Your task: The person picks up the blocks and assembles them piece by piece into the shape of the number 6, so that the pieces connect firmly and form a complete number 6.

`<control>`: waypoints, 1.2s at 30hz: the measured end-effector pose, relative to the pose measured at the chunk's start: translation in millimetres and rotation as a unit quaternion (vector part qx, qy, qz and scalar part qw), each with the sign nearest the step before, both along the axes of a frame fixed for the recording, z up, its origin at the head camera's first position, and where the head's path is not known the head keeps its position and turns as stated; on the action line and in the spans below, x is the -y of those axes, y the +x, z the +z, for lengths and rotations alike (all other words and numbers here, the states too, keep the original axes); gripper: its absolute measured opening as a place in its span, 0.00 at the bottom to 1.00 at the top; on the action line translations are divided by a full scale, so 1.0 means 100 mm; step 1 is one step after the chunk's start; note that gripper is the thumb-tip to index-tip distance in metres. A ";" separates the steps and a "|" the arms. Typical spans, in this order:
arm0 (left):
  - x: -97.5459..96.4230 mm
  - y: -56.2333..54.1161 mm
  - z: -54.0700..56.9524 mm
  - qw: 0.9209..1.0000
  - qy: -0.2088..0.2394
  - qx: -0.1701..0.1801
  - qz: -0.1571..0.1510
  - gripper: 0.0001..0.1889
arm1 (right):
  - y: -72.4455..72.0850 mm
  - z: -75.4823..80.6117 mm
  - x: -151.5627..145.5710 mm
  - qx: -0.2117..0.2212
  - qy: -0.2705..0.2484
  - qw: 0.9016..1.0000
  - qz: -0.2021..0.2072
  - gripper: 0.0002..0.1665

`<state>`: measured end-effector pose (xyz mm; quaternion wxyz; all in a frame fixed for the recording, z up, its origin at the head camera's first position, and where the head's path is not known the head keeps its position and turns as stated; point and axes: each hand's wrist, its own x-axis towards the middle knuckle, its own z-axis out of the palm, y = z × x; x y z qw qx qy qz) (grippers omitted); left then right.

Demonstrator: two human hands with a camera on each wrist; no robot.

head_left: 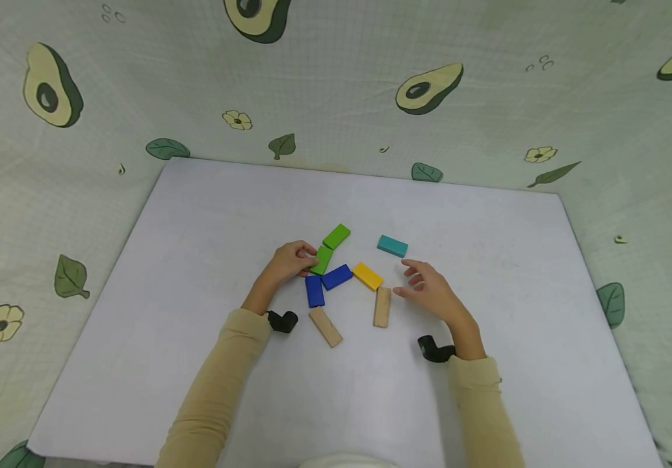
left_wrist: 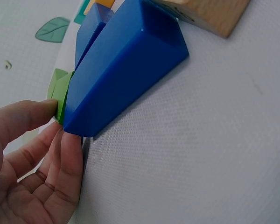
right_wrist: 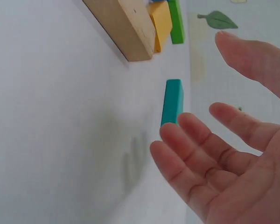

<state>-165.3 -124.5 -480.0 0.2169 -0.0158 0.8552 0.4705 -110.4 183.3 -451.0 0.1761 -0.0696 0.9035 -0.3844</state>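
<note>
My left hand is at the nearer green block, its thumb and fingers pinching that block's side. In the left wrist view the thumb presses the green block, with a large-looking blue block right beside the fingertips. A second green block lies end to end with the first, farther out. Over the table my right hand holds nothing, its fingers loosely spread. The teal block lies just beyond its fingertips, also seen as a teal block in the right wrist view.
Two blue blocks, a yellow block and two plain wooden blocks continue the branching figure between the hands. They lie flat on the white table. Avocado-print cloth hangs around it. Black devices sit by the wrists.
</note>
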 end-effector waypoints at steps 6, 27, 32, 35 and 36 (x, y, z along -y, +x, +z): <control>0.00 0.00 0.01 1.000 -0.001 0.000 -0.003 0.16 | -0.20 -0.01 -0.07 0.009 -0.040 0.998 -0.051 0.34; 0.00 -0.02 -0.02 1.000 0.011 0.009 0.005 0.16 | -0.64 -0.32 -0.11 0.023 -0.050 0.987 -0.152 0.29; 0.01 -0.02 -0.01 1.000 0.025 0.002 0.003 0.14 | -0.68 -0.34 -0.12 0.029 -0.031 0.990 -0.138 0.28; 0.01 -0.01 -0.01 1.000 0.027 -0.001 -0.001 0.14 | -0.69 -0.35 -0.11 0.032 -0.023 0.990 -0.133 0.29; 0.01 -0.01 -0.02 1.000 0.026 0.000 -0.001 0.14 | -0.69 -0.35 -0.11 0.033 -0.020 0.990 -0.135 0.29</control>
